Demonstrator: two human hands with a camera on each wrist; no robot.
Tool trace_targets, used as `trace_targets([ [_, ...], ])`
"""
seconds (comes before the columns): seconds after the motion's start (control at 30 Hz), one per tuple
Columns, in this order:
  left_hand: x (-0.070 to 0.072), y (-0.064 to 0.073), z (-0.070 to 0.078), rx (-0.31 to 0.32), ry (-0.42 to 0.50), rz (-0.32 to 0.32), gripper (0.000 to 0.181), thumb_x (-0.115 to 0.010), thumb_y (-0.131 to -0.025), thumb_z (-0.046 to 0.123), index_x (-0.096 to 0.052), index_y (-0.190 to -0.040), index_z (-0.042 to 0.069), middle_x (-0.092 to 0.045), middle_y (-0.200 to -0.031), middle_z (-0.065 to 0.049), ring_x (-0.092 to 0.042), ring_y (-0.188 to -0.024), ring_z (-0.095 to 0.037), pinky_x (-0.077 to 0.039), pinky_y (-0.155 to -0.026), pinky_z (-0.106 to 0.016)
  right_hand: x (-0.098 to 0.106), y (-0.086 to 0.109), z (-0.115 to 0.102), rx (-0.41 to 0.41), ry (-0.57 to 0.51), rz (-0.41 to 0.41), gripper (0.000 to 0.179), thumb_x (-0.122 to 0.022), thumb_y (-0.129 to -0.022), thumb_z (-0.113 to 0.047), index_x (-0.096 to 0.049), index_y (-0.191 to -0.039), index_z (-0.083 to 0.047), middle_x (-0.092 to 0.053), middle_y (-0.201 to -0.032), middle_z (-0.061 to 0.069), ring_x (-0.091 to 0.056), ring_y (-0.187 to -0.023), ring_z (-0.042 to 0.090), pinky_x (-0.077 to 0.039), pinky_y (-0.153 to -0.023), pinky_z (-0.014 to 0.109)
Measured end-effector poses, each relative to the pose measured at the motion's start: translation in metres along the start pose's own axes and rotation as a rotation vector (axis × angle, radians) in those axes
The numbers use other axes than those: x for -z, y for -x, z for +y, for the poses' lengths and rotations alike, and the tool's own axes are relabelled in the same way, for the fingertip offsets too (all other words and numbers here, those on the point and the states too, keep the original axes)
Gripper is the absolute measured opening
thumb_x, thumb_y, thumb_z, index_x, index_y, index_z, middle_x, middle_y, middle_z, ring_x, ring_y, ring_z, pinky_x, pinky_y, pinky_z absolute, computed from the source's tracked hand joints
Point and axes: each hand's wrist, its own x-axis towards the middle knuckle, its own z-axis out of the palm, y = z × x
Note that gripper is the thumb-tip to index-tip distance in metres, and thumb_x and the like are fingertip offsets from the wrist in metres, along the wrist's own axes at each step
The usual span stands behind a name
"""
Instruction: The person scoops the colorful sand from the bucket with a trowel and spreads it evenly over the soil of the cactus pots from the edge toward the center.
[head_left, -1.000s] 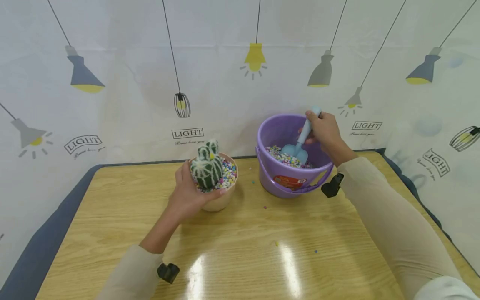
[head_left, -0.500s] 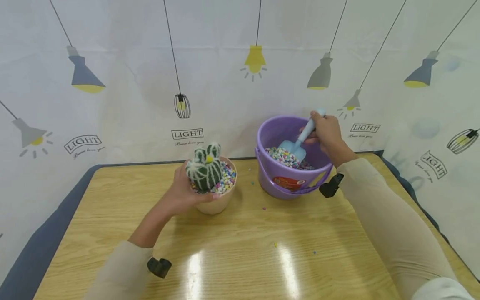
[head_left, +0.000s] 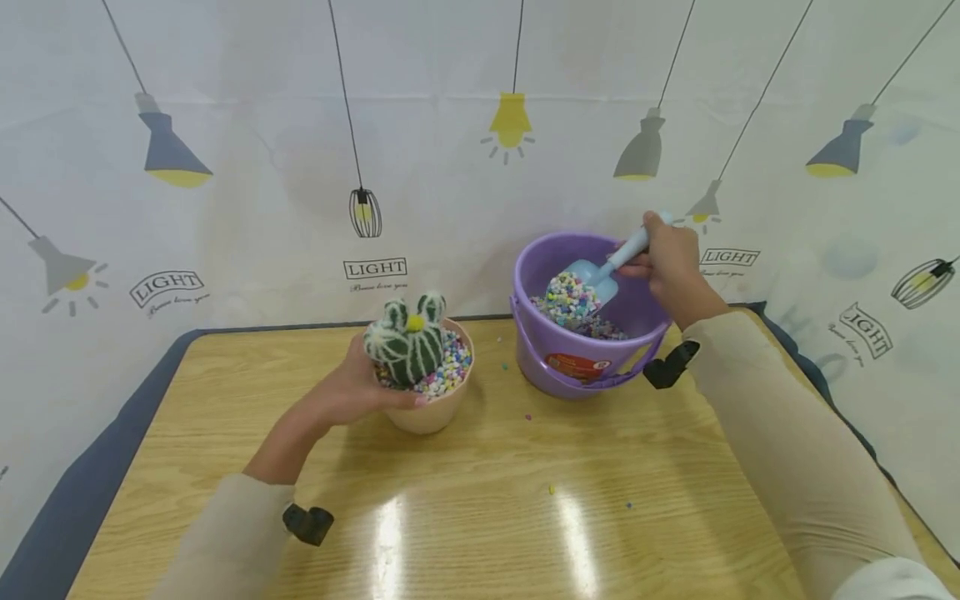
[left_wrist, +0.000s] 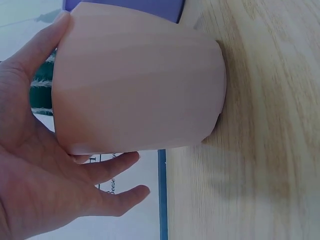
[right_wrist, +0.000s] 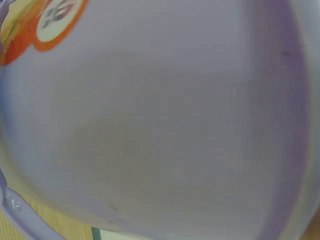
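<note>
My left hand grips the rim of a peach flower pot on the table, its thumb along the near side. In the pot a green cactus with white fuzz and a yellow spot leans left over multicoloured pebbles. My right hand holds a light blue scoop by its handle. Pebbles heap in the scoop's blade, which is inside the purple bucket, over more pebbles at its bottom. The right wrist view is filled by the bucket's outer wall; the hand and scoop are hidden there.
The wooden table carries a few stray pebbles, among them a yellow one. The bucket's handle hangs down at its front. A white wall cloth with printed lamps stands right behind the table's back edge.
The scoop has come up out of the pebbles with a heaped load, its handle tipping right as the right hand shifted. The pot turned a little and moved slightly nearer under the left hand.
</note>
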Motion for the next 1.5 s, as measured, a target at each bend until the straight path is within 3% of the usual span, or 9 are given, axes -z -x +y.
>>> trace_targets([
  [0.13, -0.004, 0.006, 0.001, 0.041, 0.005, 0.033, 0.084, -0.087, -0.067, 0.01, -0.041, -0.137, 0.014, -0.053, -0.134, -0.009, -0.049, -0.127, -0.029, -0.035, -0.111, -0.049, 0.004, 0.001, -0.003, -0.051, -0.104, 0.035, 0.041, -0.049, -0.101, -0.035, -0.037, -0.128, -0.007, -0.069, -0.068, 0.009, -0.072, -0.062, 0.021, -0.059, -0.06, 0.034],
  [0.27, -0.015, 0.014, 0.004, 0.076, -0.012, 0.137, 0.088, -0.087, -0.069, 0.013, -0.036, -0.141, 0.014, -0.048, -0.136, -0.01, -0.046, -0.128, -0.029, -0.033, -0.112, -0.049, 0.007, 0.002, -0.006, -0.096, -0.222, 0.059, 0.054, -0.051, -0.1, -0.033, -0.027, -0.143, -0.011, -0.07, -0.071, 0.014, -0.073, -0.068, 0.025, -0.059, -0.064, 0.037],
  [0.37, -0.025, 0.018, 0.005, 0.122, -0.066, 0.222, 0.1, -0.088, -0.068, 0.023, -0.028, -0.147, 0.015, -0.037, -0.143, -0.015, -0.04, -0.131, -0.032, -0.034, -0.111, -0.051, 0.008, 0.004, -0.009, -0.124, -0.296, 0.078, 0.057, -0.053, -0.099, -0.032, -0.025, -0.146, -0.016, -0.07, -0.073, 0.016, -0.073, -0.07, 0.027, -0.059, -0.066, 0.039],
  [0.5, -0.032, 0.019, 0.004, 0.226, -0.122, 0.263, 0.118, -0.089, -0.065, 0.036, -0.013, -0.153, 0.017, -0.021, -0.148, -0.022, -0.031, -0.133, -0.038, -0.034, -0.109, -0.057, 0.006, 0.007, -0.015, -0.157, -0.372, 0.066, 0.056, -0.055, -0.099, -0.031, -0.026, -0.146, -0.022, -0.068, -0.085, 0.017, -0.073, -0.085, 0.028, -0.058, -0.074, 0.042],
  [0.67, -0.028, 0.015, 0.004, 0.213, -0.112, 0.237, 0.113, -0.09, -0.065, 0.036, -0.019, -0.15, 0.015, -0.024, -0.146, -0.021, -0.031, -0.134, -0.037, -0.033, -0.11, -0.056, -0.003, 0.012, -0.018, -0.192, -0.444, 0.009, 0.049, -0.055, -0.099, -0.029, -0.033, -0.141, -0.022, -0.057, -0.123, 0.024, -0.052, -0.126, 0.033, -0.05, -0.09, 0.046],
  [0.8, -0.02, 0.01, 0.002, 0.153, -0.066, 0.188, 0.1, -0.09, -0.065, 0.028, -0.03, -0.144, 0.012, -0.037, -0.141, -0.019, -0.039, -0.132, -0.036, -0.032, -0.111, -0.054, -0.018, 0.019, -0.019, -0.209, -0.468, -0.029, 0.042, -0.053, -0.1, -0.028, -0.035, -0.137, -0.019, -0.043, -0.142, 0.024, -0.045, -0.132, 0.034, -0.046, -0.095, 0.047],
  [1.07, -0.008, 0.005, 0.002, 0.219, 0.024, 0.07, 0.1, -0.089, -0.068, 0.025, -0.029, -0.147, 0.018, -0.041, -0.144, -0.01, -0.037, -0.137, -0.029, -0.02, -0.118, -0.05, -0.05, 0.032, -0.012, -0.188, -0.378, -0.073, 0.027, -0.053, -0.1, -0.029, -0.04, -0.119, -0.013, -0.061, -0.099, 0.021, -0.054, -0.119, 0.038, -0.054, -0.08, 0.049],
  [1.33, -0.003, 0.005, 0.0, 0.268, 0.033, 0.03, 0.104, -0.087, -0.068, 0.025, -0.023, -0.15, 0.018, -0.035, -0.151, -0.011, -0.031, -0.141, -0.032, -0.014, -0.118, -0.053, -0.076, 0.039, -0.003, -0.173, -0.264, -0.099, 0.044, -0.054, -0.1, -0.03, -0.039, -0.133, -0.006, -0.068, -0.099, 0.023, -0.058, -0.114, 0.041, -0.057, -0.074, 0.048],
  [1.5, -0.004, 0.004, 0.001, 0.26, 0.039, 0.029, 0.104, -0.087, -0.069, 0.025, -0.023, -0.151, 0.018, -0.035, -0.151, -0.011, -0.031, -0.141, -0.031, -0.015, -0.118, -0.052, -0.089, 0.041, 0.001, -0.158, -0.205, -0.119, 0.033, -0.055, -0.099, -0.03, -0.047, -0.12, -0.005, -0.069, -0.088, 0.019, -0.062, -0.107, 0.041, -0.059, -0.069, 0.046],
])
